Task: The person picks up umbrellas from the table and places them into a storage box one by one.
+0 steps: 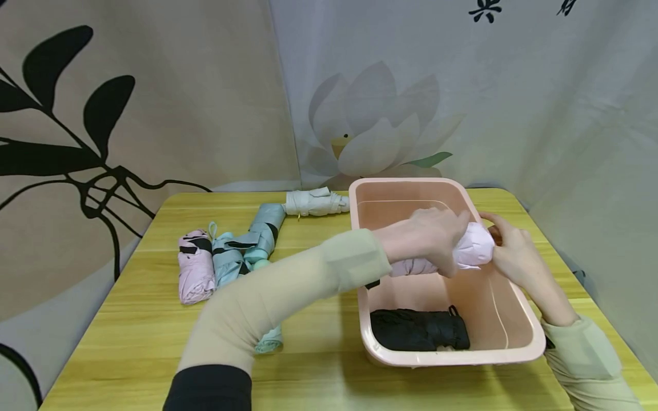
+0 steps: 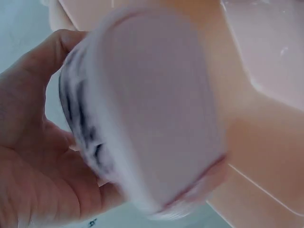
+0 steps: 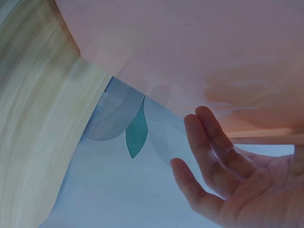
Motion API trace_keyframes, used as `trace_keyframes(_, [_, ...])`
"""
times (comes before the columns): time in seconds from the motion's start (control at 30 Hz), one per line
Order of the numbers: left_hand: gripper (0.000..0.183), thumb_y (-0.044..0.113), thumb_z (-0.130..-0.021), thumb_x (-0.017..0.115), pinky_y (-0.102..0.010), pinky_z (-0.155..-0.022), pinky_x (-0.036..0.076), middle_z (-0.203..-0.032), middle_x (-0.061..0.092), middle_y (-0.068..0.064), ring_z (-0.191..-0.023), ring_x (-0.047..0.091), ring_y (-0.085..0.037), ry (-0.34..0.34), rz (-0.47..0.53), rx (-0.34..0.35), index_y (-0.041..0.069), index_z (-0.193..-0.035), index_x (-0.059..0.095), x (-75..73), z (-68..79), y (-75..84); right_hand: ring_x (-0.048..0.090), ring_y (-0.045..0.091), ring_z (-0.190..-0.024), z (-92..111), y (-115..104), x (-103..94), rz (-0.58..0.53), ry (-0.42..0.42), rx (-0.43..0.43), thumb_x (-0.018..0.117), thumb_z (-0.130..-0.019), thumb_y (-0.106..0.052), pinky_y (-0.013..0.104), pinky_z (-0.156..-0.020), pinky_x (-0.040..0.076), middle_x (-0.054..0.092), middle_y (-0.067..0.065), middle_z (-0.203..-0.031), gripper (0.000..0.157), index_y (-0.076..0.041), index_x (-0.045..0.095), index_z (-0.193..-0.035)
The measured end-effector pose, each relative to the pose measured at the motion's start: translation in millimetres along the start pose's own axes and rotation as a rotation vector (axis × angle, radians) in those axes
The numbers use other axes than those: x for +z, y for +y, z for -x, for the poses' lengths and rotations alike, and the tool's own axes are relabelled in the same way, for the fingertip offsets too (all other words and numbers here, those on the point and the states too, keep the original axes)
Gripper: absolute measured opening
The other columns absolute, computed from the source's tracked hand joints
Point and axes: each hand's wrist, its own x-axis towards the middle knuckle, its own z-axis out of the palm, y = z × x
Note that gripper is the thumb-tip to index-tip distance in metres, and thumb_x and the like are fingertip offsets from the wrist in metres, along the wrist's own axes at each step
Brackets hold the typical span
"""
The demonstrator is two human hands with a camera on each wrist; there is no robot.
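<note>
My left hand [image 1: 434, 237] reaches across the pink plastic tub [image 1: 452, 358] and grips a pale lavender folded umbrella [image 1: 474, 246] over its middle. In the left wrist view that umbrella [image 2: 161, 99] fills the centre, blurred, with dark patches on the side near the thumb. At the tub's right side, my right hand [image 1: 516, 251] holds the rim, close to the umbrella's end. Three fingers of it [image 3: 204, 152] show outside the tub wall in the right wrist view. A black folded umbrella [image 1: 418, 330] lies inside the tub at the near end.
Left of the tub, more folded umbrellas lie on the wooden table [image 1: 128, 342]: a pink one [image 1: 196, 268], a light blue one [image 1: 226, 257], a grey-blue one [image 1: 267, 228], a white one [image 1: 316, 202] and a mint one [image 1: 269, 341] partly behind my left sleeve. A printed curtain [image 1: 205, 114] hangs behind.
</note>
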Motion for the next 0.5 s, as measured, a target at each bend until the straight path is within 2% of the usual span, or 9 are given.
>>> trace_keyframes(0.13, [0.070, 0.039, -0.065, 0.073, -0.025, -0.067, 0.046, -0.104, 0.052, 0.009, -0.089, 0.052, -0.010, -0.036, -0.051, -0.027, 0.024, -0.120, 0.034, 3.0, -5.3, 4.4, 0.060, 0.031, -0.082, 0, -1, -1.0, -0.003, -0.005, 0.016, 0.050, -0.081, -0.005, 0.031, -0.064, 0.043, 0.066, 0.024, -0.096, 0.049, 0.002, 0.044, -0.129])
trace_keyframes(0.3, [0.072, 0.036, -0.063, 0.077, -0.024, -0.068, 0.046, -0.107, 0.050, 0.010, -0.091, 0.051, -0.008, -0.094, -0.114, -0.037, 0.024, -0.120, 0.035, 8.2, -8.3, 9.8, 0.063, 0.039, -0.086, 1, -1, 0.0, -0.014, 0.013, 0.017, 0.051, -0.088, -0.014, 0.042, -0.069, 0.048, 0.065, 0.027, -0.097, 0.045, 0.003, 0.044, -0.129])
trace_keyframes(0.4, [0.069, 0.034, -0.063, 0.079, -0.022, -0.067, 0.046, -0.104, 0.050, 0.010, -0.087, 0.051, -0.008, -0.155, -0.135, -0.054, 0.025, -0.118, 0.038, 10.5, -10.4, 15.5, 0.063, 0.040, -0.086, 1, -1, 0.6, -0.026, 0.021, 0.016, 0.051, -0.089, -0.019, 0.042, -0.068, 0.049, 0.064, 0.029, -0.098, 0.047, 0.004, 0.044, -0.129])
trace_keyframes(0.5, [0.064, 0.034, -0.063, 0.079, -0.021, -0.064, 0.045, -0.099, 0.049, 0.012, -0.082, 0.049, -0.009, -0.216, -0.184, -0.066, 0.026, -0.115, 0.042, 12.5, -12.7, 21.8, 0.063, 0.038, -0.084, 1, 0, 0.7, -0.025, 0.026, 0.013, 0.051, -0.088, -0.020, 0.037, -0.065, 0.048, 0.064, 0.029, -0.097, 0.048, 0.003, 0.044, -0.129])
